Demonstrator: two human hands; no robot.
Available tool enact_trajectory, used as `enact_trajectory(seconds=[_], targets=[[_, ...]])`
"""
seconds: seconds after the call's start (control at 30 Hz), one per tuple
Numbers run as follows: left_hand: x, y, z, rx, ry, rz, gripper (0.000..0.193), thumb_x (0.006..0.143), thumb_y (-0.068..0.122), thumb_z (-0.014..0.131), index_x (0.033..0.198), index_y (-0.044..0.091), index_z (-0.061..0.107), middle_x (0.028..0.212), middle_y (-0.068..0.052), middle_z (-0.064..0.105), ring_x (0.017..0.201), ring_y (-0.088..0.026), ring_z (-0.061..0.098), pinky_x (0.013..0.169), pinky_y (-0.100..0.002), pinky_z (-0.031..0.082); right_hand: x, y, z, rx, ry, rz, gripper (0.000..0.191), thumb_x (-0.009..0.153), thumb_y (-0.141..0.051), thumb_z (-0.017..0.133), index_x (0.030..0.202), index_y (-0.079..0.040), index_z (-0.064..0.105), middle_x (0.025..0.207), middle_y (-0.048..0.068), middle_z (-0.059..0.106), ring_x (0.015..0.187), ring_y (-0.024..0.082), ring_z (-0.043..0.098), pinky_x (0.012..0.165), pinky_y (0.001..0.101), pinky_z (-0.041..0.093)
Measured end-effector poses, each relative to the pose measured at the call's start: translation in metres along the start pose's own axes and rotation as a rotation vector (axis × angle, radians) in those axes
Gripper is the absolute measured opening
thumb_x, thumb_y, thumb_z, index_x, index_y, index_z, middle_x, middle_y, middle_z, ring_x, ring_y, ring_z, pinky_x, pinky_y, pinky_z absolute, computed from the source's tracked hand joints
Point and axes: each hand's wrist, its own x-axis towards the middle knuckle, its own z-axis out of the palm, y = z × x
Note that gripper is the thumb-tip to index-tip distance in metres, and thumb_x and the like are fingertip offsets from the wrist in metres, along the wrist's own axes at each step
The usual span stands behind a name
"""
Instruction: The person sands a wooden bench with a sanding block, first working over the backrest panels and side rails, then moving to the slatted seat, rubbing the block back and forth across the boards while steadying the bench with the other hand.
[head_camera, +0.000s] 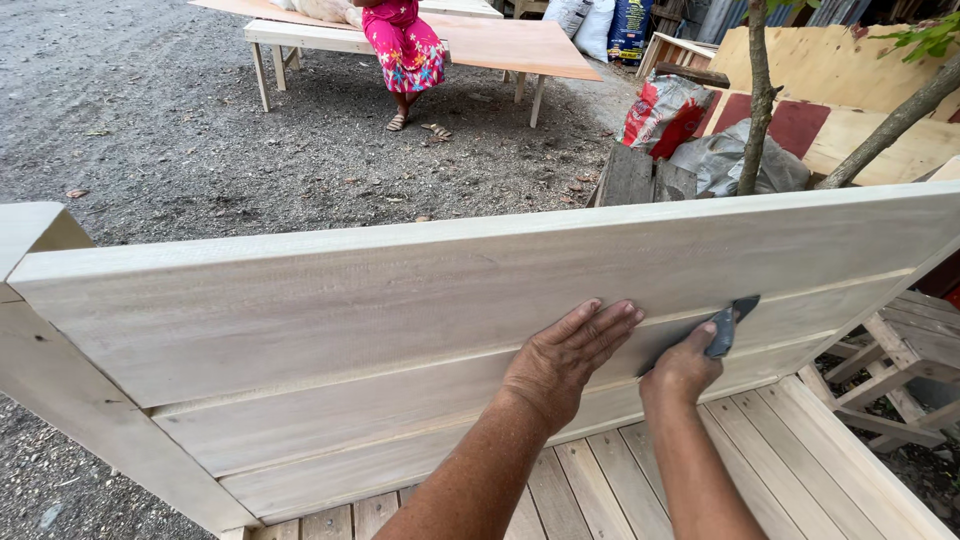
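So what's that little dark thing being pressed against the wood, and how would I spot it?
Find the big pale wooden panel standing upright across the view. Two hands rest on its lower right part; the right hand pinches a small flat scraper against the boards. It is the only dark grey thing on the light wood, beside the flat, empty left hand.

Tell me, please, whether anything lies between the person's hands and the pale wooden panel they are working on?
Nothing visible does. The left hand lies flat on the wooden panel, and the right hand presses a small dark scraper directly against the same panel.
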Motion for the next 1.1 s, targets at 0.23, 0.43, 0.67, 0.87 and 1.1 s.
enact_trajectory(seconds=[0.23, 0.43, 0.67, 0.87, 1.1], targets=[[-0.003, -0.002, -0.001, 0.013, -0.019, 0.027, 0.077, 0.100, 0.032, 0.033, 0.165, 0.015, -0.004, 0.172, -0.002, -0.015, 0.153, -0.021, -0.021, 0.117, -0.045, -0.023, 0.091, -0.060, -0.023, -0.047, -0.024, 0.254, 0.054, 0.107, -0.039, 0.040, 0.148, -0.004, 0.043, 0.151, 0.010, 0.053, 0.134, 0.026, 0.058, 0.110, 0.0455, 0.050], [0.000, -0.001, -0.004, 0.017, -0.032, 0.022, 0.077, 0.100, 0.032, 0.034, 0.165, 0.016, -0.004, 0.172, -0.002, -0.015, 0.153, -0.021, -0.021, 0.117, -0.046, -0.023, 0.024, -0.023, -0.016, -0.122, 0.105, 0.300, 0.053, 0.108, -0.041, 0.046, 0.145, -0.002, 0.049, 0.148, 0.012, 0.057, 0.132, 0.028, 0.060, 0.110, 0.0399, 0.050], [-0.016, -0.005, 0.002, 0.004, -0.097, 0.055, 0.074, 0.102, 0.036, 0.031, 0.165, 0.017, -0.004, 0.172, -0.002, -0.017, 0.154, -0.019, -0.020, 0.117, -0.044, -0.023, -0.036, 0.023, -0.008, -0.063, -0.031, 0.022, 0.052, 0.105, -0.028, 0.047, 0.153, -0.007, 0.043, 0.150, 0.011, 0.054, 0.127, 0.020, 0.059, 0.109, 0.0353, 0.045], [-0.055, -0.015, 0.003, -0.067, -0.174, 0.074, 0.071, 0.103, 0.033, 0.027, 0.164, 0.012, -0.001, 0.172, -0.004, -0.015, 0.155, -0.020, -0.015, 0.121, -0.041, -0.016, 0.036, -0.022, -0.016, 0.005, -0.009, 0.244, 0.048, 0.109, -0.036, 0.046, 0.143, -0.001, 0.051, 0.143, 0.011, 0.060, 0.125, 0.024, 0.062, 0.110, 0.0415, 0.051], [-0.072, -0.021, -0.005, -0.155, -0.284, 0.086, 0.072, 0.102, 0.032, 0.031, 0.163, 0.009, 0.001, 0.172, -0.008, -0.015, 0.156, -0.021, -0.012, 0.122, -0.042, -0.012, -0.087, 0.027, 0.005, -0.136, -0.027, 0.085, 0.059, 0.104, -0.024, 0.040, 0.162, -0.018, 0.025, 0.160, 0.004, 0.040, 0.141, 0.020, 0.048, 0.117, 0.0354, 0.037]])
